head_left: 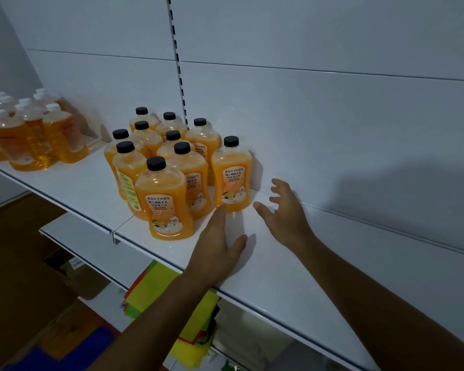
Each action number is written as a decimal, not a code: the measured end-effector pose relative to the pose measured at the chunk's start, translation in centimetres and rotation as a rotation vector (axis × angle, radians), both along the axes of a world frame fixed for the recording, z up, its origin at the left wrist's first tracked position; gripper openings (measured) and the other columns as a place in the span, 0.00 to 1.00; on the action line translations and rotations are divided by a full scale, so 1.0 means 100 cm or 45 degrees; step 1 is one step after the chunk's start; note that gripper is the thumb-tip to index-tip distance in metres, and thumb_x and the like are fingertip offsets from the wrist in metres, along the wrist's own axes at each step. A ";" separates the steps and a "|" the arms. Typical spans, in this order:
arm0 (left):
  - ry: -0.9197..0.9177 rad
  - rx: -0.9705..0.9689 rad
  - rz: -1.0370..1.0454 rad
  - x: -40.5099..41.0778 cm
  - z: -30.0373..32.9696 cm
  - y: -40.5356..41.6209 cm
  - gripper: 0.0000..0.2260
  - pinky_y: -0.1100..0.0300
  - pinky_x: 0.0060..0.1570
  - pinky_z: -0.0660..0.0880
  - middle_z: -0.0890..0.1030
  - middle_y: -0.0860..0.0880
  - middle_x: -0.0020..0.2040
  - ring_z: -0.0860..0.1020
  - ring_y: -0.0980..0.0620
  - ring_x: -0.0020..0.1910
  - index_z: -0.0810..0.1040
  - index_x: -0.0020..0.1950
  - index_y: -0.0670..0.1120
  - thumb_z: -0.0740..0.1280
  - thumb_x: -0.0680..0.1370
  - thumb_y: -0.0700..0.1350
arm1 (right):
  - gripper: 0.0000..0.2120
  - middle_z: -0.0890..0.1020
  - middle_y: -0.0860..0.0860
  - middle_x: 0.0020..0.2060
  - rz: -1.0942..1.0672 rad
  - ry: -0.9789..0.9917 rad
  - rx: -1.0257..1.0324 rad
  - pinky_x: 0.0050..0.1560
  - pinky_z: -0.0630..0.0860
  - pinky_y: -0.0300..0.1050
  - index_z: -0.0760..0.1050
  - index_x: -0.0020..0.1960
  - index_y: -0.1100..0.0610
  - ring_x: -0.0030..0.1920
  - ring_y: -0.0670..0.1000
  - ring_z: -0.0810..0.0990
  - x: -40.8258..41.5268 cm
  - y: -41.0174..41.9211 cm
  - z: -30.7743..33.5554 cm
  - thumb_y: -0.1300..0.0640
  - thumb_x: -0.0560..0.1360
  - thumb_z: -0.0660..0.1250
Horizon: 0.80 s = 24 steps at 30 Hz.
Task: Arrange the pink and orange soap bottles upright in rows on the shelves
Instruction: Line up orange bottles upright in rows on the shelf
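- Shelf (265, 266): white, runs from left to lower right; its right end is cut off by the frame edge.
- Black-capped orange bottles (169, 162): ten standing upright in a cluster at mid-shelf, caps up, long axes vertical. Rear ones are largely hidden behind front ones; only front labels can be read.
- Rightmost bottle (232, 175): upright, label facing the camera, close against the back panel (332, 116).
- White-capped orange bottles (35, 132): a group at far left on the same shelf, upright, partly cut off by the frame; labels too blurred to read.
- Left hand (217, 245): fingers flat and extended, empty, fingertips touching the rightmost bottle's base.
- Right hand (284, 212): fingers spread and loosely curled, empty, just right of that bottle, not touching it.
- Coloured sheets (156, 287): yellow, green, red, on a lower shelf, mostly hidden.
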<state>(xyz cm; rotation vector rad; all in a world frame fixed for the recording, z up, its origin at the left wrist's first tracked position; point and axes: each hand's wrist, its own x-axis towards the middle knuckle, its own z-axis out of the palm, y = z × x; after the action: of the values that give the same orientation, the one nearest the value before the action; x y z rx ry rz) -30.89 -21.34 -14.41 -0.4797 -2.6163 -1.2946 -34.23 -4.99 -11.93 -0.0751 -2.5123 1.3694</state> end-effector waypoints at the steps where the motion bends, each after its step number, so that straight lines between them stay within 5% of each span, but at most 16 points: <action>1: 0.010 0.057 -0.018 -0.004 0.003 0.001 0.33 0.59 0.69 0.61 0.64 0.54 0.75 0.63 0.55 0.72 0.55 0.77 0.51 0.68 0.77 0.50 | 0.34 0.68 0.52 0.72 0.018 0.027 0.006 0.63 0.74 0.53 0.59 0.74 0.52 0.67 0.54 0.72 -0.004 0.000 0.006 0.49 0.74 0.71; 8: 0.069 0.180 -0.029 -0.037 0.005 0.007 0.33 0.54 0.68 0.67 0.68 0.51 0.73 0.67 0.54 0.70 0.54 0.77 0.49 0.65 0.76 0.54 | 0.42 0.61 0.51 0.76 0.149 0.108 0.033 0.67 0.71 0.56 0.50 0.78 0.49 0.73 0.54 0.64 -0.043 -0.014 0.040 0.50 0.73 0.72; 15: 0.071 0.084 -0.013 -0.074 0.005 0.004 0.16 0.52 0.58 0.76 0.78 0.56 0.59 0.76 0.57 0.59 0.68 0.67 0.57 0.62 0.79 0.54 | 0.38 0.68 0.52 0.69 0.058 0.134 0.109 0.61 0.74 0.45 0.56 0.76 0.50 0.65 0.52 0.72 -0.061 -0.018 0.030 0.53 0.73 0.73; 17: 0.045 0.148 -0.063 -0.075 0.010 0.011 0.06 0.63 0.51 0.78 0.81 0.61 0.48 0.78 0.65 0.51 0.74 0.56 0.60 0.63 0.80 0.52 | 0.35 0.69 0.52 0.67 -0.005 0.153 0.094 0.54 0.72 0.40 0.58 0.74 0.50 0.62 0.52 0.74 -0.059 -0.012 0.031 0.54 0.73 0.72; 19: 0.006 0.163 -0.059 -0.078 0.013 0.020 0.07 0.75 0.42 0.73 0.77 0.65 0.44 0.76 0.71 0.45 0.73 0.50 0.60 0.67 0.78 0.48 | 0.33 0.69 0.53 0.66 -0.029 0.164 0.082 0.52 0.72 0.39 0.59 0.73 0.50 0.61 0.52 0.74 -0.054 -0.001 0.032 0.55 0.73 0.72; 21: -0.088 0.202 -0.021 -0.084 0.012 0.029 0.11 0.73 0.44 0.70 0.77 0.60 0.50 0.75 0.65 0.47 0.72 0.54 0.52 0.71 0.75 0.45 | 0.33 0.70 0.53 0.64 -0.022 0.180 0.064 0.52 0.74 0.40 0.60 0.71 0.50 0.60 0.52 0.74 -0.045 0.013 0.032 0.55 0.73 0.73; 24: -0.360 0.321 -0.132 -0.094 0.010 0.054 0.18 0.56 0.43 0.81 0.79 0.51 0.56 0.79 0.49 0.53 0.69 0.58 0.47 0.74 0.73 0.42 | 0.31 0.71 0.52 0.62 -0.053 0.191 0.064 0.55 0.79 0.47 0.62 0.69 0.49 0.58 0.53 0.76 -0.026 0.040 0.033 0.54 0.72 0.74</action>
<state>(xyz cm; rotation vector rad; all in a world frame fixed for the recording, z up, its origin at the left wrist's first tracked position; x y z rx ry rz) -40.29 -15.94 -13.38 -0.4211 -2.6173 -1.8172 -36.81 -0.97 -8.64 -0.0141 -2.4055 1.2467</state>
